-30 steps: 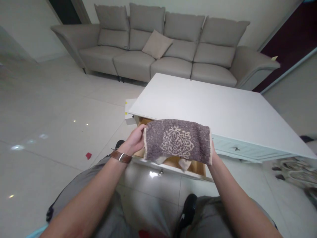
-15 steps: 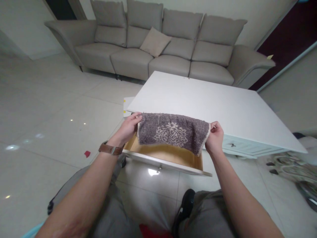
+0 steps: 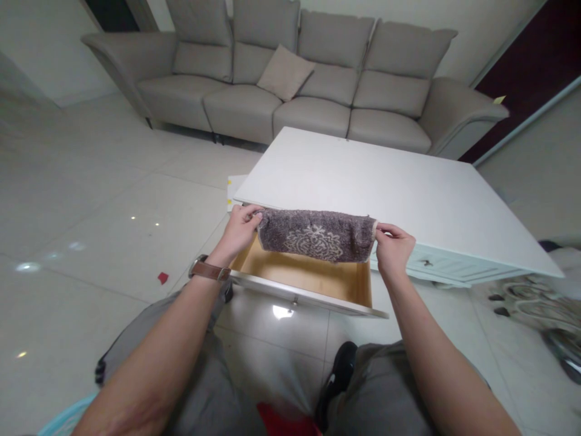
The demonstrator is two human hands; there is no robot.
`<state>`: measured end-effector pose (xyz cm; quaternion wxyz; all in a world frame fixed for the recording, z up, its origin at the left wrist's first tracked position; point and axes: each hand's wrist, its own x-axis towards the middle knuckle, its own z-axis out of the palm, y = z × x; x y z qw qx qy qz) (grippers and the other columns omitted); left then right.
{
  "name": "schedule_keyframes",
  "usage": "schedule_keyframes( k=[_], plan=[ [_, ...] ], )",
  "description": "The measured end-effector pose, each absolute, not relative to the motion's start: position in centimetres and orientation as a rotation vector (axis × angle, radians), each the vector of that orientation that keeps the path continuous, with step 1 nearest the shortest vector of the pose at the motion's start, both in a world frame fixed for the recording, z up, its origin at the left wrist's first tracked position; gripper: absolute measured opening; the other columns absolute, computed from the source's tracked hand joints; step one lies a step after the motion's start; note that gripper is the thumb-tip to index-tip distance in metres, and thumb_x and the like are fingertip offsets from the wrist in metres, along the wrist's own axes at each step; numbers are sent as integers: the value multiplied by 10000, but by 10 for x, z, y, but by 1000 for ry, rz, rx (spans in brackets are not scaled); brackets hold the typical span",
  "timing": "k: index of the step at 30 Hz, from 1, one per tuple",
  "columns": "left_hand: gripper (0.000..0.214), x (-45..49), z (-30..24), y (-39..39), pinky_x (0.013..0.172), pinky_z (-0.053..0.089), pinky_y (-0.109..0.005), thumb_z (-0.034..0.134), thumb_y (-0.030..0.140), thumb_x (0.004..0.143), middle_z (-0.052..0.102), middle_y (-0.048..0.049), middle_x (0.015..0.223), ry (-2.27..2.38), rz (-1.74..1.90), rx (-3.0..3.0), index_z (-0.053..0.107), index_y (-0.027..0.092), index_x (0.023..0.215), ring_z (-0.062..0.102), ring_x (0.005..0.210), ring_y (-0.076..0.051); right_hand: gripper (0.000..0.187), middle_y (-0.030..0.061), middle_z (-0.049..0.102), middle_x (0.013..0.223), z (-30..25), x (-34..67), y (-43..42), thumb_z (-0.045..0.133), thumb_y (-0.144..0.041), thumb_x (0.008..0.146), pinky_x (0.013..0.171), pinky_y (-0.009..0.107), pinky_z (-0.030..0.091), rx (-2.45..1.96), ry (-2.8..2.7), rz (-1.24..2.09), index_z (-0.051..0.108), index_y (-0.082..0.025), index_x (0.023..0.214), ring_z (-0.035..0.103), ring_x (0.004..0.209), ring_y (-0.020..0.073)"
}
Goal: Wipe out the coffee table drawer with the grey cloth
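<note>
A folded grey-purple towel point(image 3: 316, 233) with a pale ornamental pattern is stretched between my two hands. My left hand point(image 3: 240, 227), with a brown watch strap on its wrist, pinches the towel's left end. My right hand point(image 3: 393, 249) grips the right end. The towel hangs over the back of an open wooden drawer point(image 3: 313, 280) pulled out from a low white table point(image 3: 390, 194), right at the table's front edge.
A grey sectional sofa point(image 3: 290, 85) with a beige cushion stands behind the table. Glossy white floor tiles point(image 3: 91, 218) lie to the left, with a small red scrap on them. Slippers point(image 3: 521, 297) lie at the right. My knees and a black shoe are below.
Both hands moved the towel away from me and down, from in front of the drawer to over its back part near the table edge. The drawer's wooden inside now shows.
</note>
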<state>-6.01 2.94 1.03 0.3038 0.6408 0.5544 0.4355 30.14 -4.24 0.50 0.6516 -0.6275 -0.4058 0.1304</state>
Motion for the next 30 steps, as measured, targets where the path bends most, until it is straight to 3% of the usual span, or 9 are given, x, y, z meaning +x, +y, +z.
schedule_keyframes(
  k=[6, 14, 18, 23, 27, 30],
  plan=[
    [220, -53, 11, 26, 893, 507, -363, 637, 368, 842, 623, -64, 993, 1300, 1187, 1608, 725, 193, 942, 580, 953, -217, 124, 29, 753, 798, 3, 297, -41, 698, -209, 645, 783, 365, 532, -1327, -949, 354, 784, -212, 734, 687, 818, 207],
    [256, -46, 15, 22, 732, 486, -288, 710, 408, 784, 685, -42, 894, 1126, 1214, 1322, 711, 184, 907, 595, 831, -180, 98, 11, 696, 796, -5, 306, -37, 654, -191, 664, 803, 342, 490, -1291, -1093, 466, 727, -232, 612, 631, 815, 180],
    [236, -44, 19, 23, 649, 441, -257, 773, 374, 698, 674, -26, 762, 1091, 1237, 1171, 721, 160, 783, 577, 717, -151, 91, 2, 692, 876, -5, 307, -35, 669, -241, 696, 876, 339, 466, -1282, -1116, 639, 758, -243, 716, 625, 925, 188],
    [280, -43, 24, 23, 702, 482, -286, 828, 386, 644, 715, -61, 789, 1064, 1299, 1068, 754, 144, 762, 628, 764, -175, 183, -1, 684, 879, 11, 298, -38, 712, -411, 747, 712, 289, 446, -1159, -860, 923, 720, -229, 729, 603, 860, 167],
    [382, -42, 21, 21, 823, 525, -333, 876, 251, 548, 741, -65, 927, 1087, 1326, 1147, 769, 156, 903, 660, 880, -203, 295, -23, 636, 759, 14, 294, -37, 883, -400, 585, 628, 263, 391, -1203, -735, 924, 675, -211, 675, 527, 716, 128],
    [400, -43, 19, 21, 838, 535, -346, 831, 159, 549, 727, -57, 993, 1111, 1305, 1199, 747, 169, 939, 656, 890, -197, 332, -31, 627, 743, 14, 296, -36, 914, -357, 514, 623, 256, 391, -1209, -714, 862, 660, -211, 671, 518, 705, 123]
  ],
)
